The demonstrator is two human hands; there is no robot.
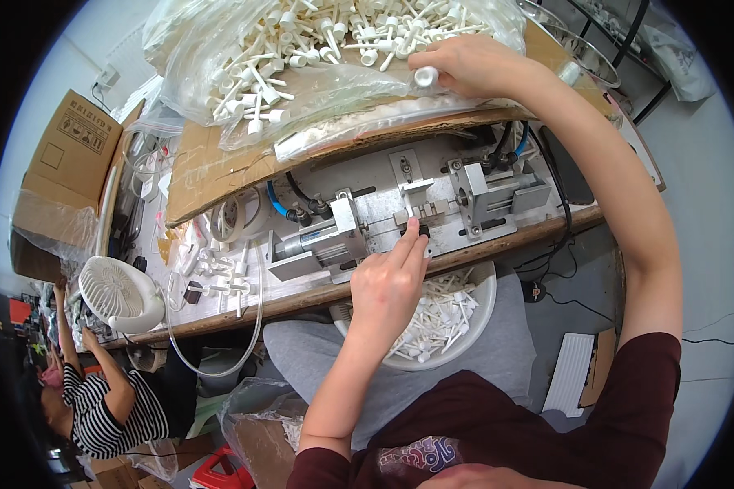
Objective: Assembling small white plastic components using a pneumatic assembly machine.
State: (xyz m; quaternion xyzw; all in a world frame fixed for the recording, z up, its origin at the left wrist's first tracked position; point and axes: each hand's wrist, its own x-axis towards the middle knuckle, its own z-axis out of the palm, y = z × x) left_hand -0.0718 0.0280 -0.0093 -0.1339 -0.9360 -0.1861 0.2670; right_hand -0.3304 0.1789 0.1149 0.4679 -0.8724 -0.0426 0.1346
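My left hand (387,289) reaches up to the small metal holder (422,213) in the middle of a bench fixture. Its fingers are pressed together with the tips at the holder; what they hold, if anything, is hidden. A white plastic part (416,187) sits just behind the fingertips. Further back, my right hand (471,68) is closed around a white capped plastic piece (425,77), its round end facing me. That hand is at the front edge of a heap of white plastic pieces with thin stems and round caps (330,33).
Metal cylinder units (322,243) (497,200) flank the holder. Cardboard (212,175) overhangs behind them. A white tub (485,326) of thin white pieces stands at my lap. A white fan (122,293) and clear tubing (257,326) are at left, near a person in a striped shirt (110,411).
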